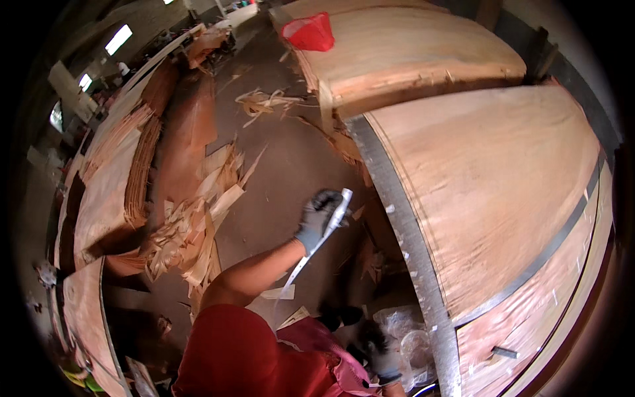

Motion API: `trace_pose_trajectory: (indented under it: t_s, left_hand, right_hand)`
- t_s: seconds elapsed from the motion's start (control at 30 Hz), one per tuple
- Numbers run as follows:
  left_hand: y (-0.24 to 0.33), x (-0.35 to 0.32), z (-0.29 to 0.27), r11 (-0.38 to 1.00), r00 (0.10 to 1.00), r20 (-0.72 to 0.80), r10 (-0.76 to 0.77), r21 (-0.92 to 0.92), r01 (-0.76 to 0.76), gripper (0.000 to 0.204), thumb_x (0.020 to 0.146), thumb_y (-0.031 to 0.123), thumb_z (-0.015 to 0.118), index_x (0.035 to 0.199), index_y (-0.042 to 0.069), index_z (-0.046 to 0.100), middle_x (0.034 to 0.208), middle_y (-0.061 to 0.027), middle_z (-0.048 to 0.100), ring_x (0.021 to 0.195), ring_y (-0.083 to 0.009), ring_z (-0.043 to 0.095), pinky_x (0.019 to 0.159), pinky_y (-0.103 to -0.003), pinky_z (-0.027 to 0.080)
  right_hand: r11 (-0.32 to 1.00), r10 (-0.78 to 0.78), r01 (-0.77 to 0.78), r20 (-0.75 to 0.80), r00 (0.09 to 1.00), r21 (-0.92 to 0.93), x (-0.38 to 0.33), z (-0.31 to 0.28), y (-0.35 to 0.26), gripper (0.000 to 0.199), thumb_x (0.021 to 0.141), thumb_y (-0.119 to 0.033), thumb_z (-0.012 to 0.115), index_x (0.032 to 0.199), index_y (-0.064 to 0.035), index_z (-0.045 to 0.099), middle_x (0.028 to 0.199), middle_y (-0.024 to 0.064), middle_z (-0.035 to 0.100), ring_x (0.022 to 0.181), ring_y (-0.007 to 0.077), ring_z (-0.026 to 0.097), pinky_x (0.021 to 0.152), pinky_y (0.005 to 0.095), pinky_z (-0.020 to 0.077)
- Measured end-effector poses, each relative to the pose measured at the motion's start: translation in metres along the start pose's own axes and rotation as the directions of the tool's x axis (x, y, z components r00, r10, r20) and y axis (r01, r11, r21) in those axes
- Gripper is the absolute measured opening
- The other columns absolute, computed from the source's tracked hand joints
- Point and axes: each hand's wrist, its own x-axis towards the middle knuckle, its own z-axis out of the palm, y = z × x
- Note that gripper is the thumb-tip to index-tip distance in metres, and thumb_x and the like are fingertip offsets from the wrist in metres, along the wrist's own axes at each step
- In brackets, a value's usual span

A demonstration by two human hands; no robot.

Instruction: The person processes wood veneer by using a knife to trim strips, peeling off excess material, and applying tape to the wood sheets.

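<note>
My left hand (319,215), in a grey glove with dark fingers, is stretched forward over the floor. Its fingers are closed around a strip of white tape (305,259), whose loose length hangs back toward my red shirt. Low in the picture, close to my body, is my right hand (382,354), gloved the same way. Motion smears its fingers, so their grip cannot be made out. Beside it lies crumpled clear plastic (397,322) with a round, pale see-through item (415,345).
To my right stands a metal-edged table (410,245) bearing a wood veneer sheet (489,192); a small dark tool (505,352) lies there. Beyond is a veneer stack (410,56) with a red bag (309,33). Torn veneer scraps (192,245) and more stacks (109,192) line the left.
</note>
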Motion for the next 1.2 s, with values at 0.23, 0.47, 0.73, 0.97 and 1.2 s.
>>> trace_pose_trajectory:
  t_s: [0.23,0.47,0.73,0.97,1.2]
  left_hand:
    - [-0.035,-0.046,0.06,0.919,0.921,0.225,-0.317,-0.168,0.357,0.022,0.095,0.015,0.063,0.114,0.006,0.057,0.096,-0.0111,0.066,0.074,-0.0224,0.069,0.055,-0.034,0.06]
    - [-0.008,-0.081,0.091,0.997,0.925,0.376,-0.044,0.068,0.019,0.029,0.093,0.014,0.066,0.12,0.005,0.061,0.098,-0.0029,0.067,0.079,-0.0104,0.065,0.062,-0.025,0.056]
    - [-0.002,-0.082,0.135,0.905,0.74,0.542,-0.399,0.361,0.224,0.071,0.086,-0.005,0.066,0.149,0.009,0.036,0.108,-0.0076,0.068,0.08,-0.0114,0.067,0.069,-0.024,0.055]
    - [-0.045,-0.115,0.176,0.912,0.567,0.761,-0.314,0.408,-0.042,0.073,0.081,-0.01,0.067,0.147,0.003,0.039,0.14,-0.005,0.053,0.091,-0.0055,0.06,0.082,-0.023,0.051]
    - [-0.064,-0.127,0.206,0.853,0.304,0.828,-0.47,0.515,-0.085,0.071,0.082,-0.011,0.062,0.147,0.001,0.036,0.129,-0.0065,0.057,0.088,-0.0068,0.062,0.077,-0.022,0.051]
  right_hand:
    - [0.815,0.312,-0.172,-0.168,0.935,0.554,0.06,-0.072,-0.042,0.047,0.09,-0.006,0.063,0.135,-0.0019,0.05,0.099,0.003,0.064,0.08,0.0082,0.055,0.067,0.0211,0.0451]
    - [0.902,0.285,-0.235,-0.09,0.954,0.362,0.09,-0.09,-0.063,0.056,0.09,-0.003,0.062,0.142,0.0001,0.042,0.131,0.0086,0.053,0.109,0.0166,0.053,0.095,0.0295,0.0454]
    - [0.789,0.225,-0.081,-0.164,0.96,0.609,0.112,-0.135,-0.095,0.07,0.088,-0.01,0.069,0.147,-0.0028,0.032,0.116,0.0128,0.058,0.105,0.0185,0.059,0.09,0.0306,0.0487]
    - [0.797,0.337,-0.038,-0.391,0.857,0.603,0.068,-0.153,-0.07,0.073,0.091,-0.016,0.066,0.149,-0.0009,0.023,0.109,0.0118,0.062,0.097,0.0165,0.06,0.08,0.0269,0.0486]
    - [0.708,0.39,0.039,-0.436,0.811,0.705,0.005,-0.161,-0.06,0.067,0.086,-0.001,0.065,0.146,-0.0052,0.036,0.101,0.0077,0.059,0.09,0.0124,0.06,0.077,0.0267,0.0515]
